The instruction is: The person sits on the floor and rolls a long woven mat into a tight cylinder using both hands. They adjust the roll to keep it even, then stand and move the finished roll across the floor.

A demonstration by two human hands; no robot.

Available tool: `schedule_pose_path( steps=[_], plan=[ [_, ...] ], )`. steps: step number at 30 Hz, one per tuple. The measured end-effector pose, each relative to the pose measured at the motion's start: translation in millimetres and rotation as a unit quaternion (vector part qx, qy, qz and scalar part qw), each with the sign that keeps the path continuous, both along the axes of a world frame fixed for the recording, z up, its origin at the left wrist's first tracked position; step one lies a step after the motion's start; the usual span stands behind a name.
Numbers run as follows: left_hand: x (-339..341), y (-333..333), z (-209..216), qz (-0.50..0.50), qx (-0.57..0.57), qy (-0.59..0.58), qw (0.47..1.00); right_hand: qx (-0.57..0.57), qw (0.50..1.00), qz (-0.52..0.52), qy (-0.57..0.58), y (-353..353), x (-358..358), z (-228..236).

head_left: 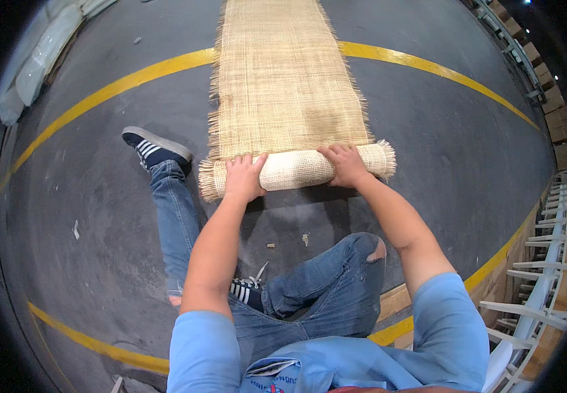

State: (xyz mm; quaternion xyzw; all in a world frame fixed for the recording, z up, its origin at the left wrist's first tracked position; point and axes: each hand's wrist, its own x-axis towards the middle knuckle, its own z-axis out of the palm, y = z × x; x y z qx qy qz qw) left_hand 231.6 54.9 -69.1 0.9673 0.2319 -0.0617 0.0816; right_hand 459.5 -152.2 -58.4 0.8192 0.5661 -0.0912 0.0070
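Observation:
A long strip of pale woven cane webbing with frayed edges lies flat on the floor, stretching away from me. Its near end is wound into a roll that lies crosswise in front of my legs. My left hand grips the roll toward its left end, fingers over the top and thumb toward the middle. Toward the right end, my right hand is wrapped over the roll in the same way. Frayed strands stick out at both ends of the roll. The undersides of both hands are hidden.
I sit on a dark grey floor marked with yellow lines. My jeans-clad left leg stretches forward beside the roll. Small scraps lie near my legs. White slatted parts stand at right, cardboard boxes beyond, plastic-wrapped bundles far left.

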Motion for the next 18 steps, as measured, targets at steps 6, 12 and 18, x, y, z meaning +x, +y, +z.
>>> schedule_pose_path(
  steps=[6,12,18],
  plan=[
    [-10,-16,10,-0.018,0.022,-0.031,0.999,-0.022,1.000,0.002,-0.001,-11,-3,9],
    [-53,-58,10,-0.038,0.005,-0.019,0.999,-0.043,0.997,0.069,0.003,-51,-32,16],
    [-101,-92,29,-0.055,-0.145,0.118,0.981,-0.204,0.962,0.082,0.161,-71,-64,19]
  ],
)
